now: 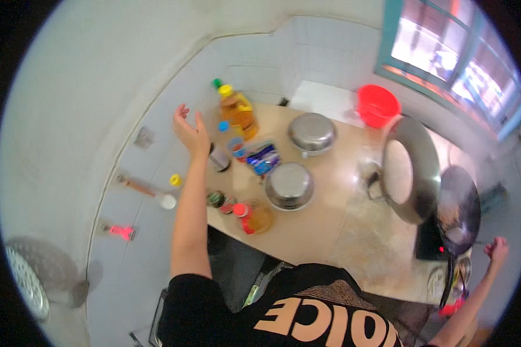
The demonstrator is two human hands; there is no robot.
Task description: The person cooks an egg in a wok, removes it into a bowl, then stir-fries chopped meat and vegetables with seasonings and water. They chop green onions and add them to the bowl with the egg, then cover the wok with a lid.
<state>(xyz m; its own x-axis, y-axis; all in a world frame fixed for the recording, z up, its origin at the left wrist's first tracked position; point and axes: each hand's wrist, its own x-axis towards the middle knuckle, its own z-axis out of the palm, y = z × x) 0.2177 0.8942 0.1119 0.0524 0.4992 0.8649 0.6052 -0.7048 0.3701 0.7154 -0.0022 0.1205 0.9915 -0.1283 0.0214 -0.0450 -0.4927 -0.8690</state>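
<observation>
My left hand (192, 131) is raised near the tiled wall with fingers apart, holding nothing. Close to it stand a large cooking-oil bottle (239, 112) with a yellow cap and a smaller bottle (235, 145) with a blue cap. At the far right my right hand (498, 250) is closed on the thin handle of a cooking utensil, whose head appears to lie in the frying pan (462, 199). The dark pan sits on a black cooker (427, 243) with a red light; its contents are blurred. A large metal wok (425, 173) or lid stands tilted beside the pan.
Two bowls with upturned metal bowls (312, 131) (289, 184) over them stand mid-counter. Near the front edge are a red-capped bottle (258, 218) and a jar (217, 198). A blue packet (263, 159) lies behind; a red basin (378, 106) stands below the window.
</observation>
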